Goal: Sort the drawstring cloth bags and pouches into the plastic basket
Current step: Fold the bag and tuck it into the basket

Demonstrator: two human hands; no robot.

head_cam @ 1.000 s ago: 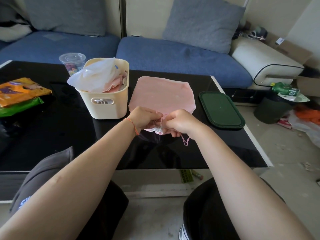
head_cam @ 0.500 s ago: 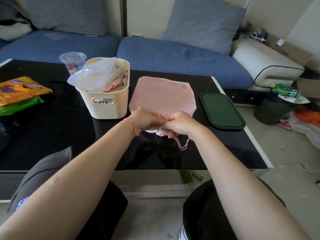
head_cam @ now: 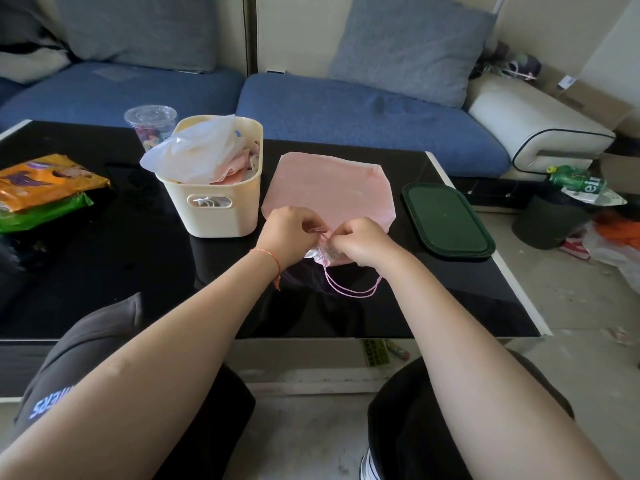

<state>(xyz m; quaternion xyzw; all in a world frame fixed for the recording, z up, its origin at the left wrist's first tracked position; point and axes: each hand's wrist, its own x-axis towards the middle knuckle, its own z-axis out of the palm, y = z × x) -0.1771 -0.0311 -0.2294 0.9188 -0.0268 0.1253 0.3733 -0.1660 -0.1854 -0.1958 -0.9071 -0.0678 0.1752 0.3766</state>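
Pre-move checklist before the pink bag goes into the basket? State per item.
1. Both hands on the bag mouth: ok. The left hand and right hand pinch the gathered top of the pink bag.
2. Mouth drawn fully shut: cannot tell, the hands cover it.
3. Cord free: ok. The cord loop lies loose on the table, snagged on nothing.
4. Room in the basket: not ok. A clear plastic bag and pink cloth heap above its rim.
5. Path to the basket: ok. It stands just left of the pink bag, nothing between.
6. Green lid out of the way: ok, it sits right of the bag.
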